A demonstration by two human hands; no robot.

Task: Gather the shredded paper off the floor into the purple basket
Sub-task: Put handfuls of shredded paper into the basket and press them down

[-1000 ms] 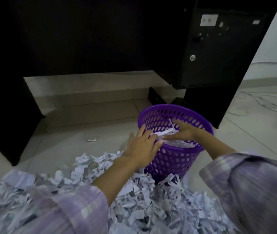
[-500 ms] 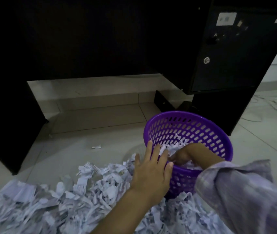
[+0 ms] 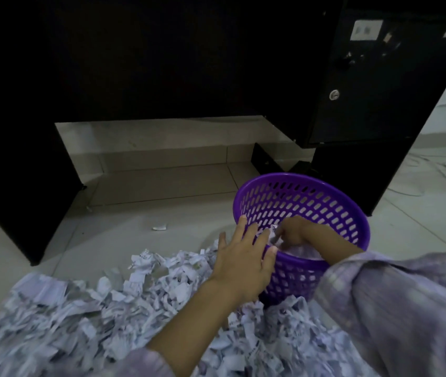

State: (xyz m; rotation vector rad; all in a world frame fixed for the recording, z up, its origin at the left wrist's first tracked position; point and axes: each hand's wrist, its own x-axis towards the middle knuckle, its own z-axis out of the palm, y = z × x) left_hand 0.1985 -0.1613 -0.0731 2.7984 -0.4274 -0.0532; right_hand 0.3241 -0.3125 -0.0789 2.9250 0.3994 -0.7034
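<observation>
The purple basket [image 3: 352, 213] stands on the tiled floor, right of centre, with shredded paper [image 3: 304, 251] inside it. A wide pile of shredded paper [image 3: 102, 308] covers the floor in front and to the left, up against the basket's base. My left hand [image 3: 243, 257] lies flat with straight, spread fingers over the basket's near-left rim. My right hand [image 3: 295, 232] reaches down inside the basket, its fingers curled round a clump of shreds. Both forearms wear lilac checked sleeves.
A black desk [image 3: 162, 63] rises behind, with a side panel at the left and a locked cabinet [image 3: 366, 91] right behind the basket. One stray scrap [image 3: 159, 227] lies on the bare tiles beyond the pile. Cables [image 3: 434, 170] trail on the floor at right.
My right hand has sunk from above the rim down into the basket with its paper. My left hand has slid onto the near-left rim. The view has moved closer.
</observation>
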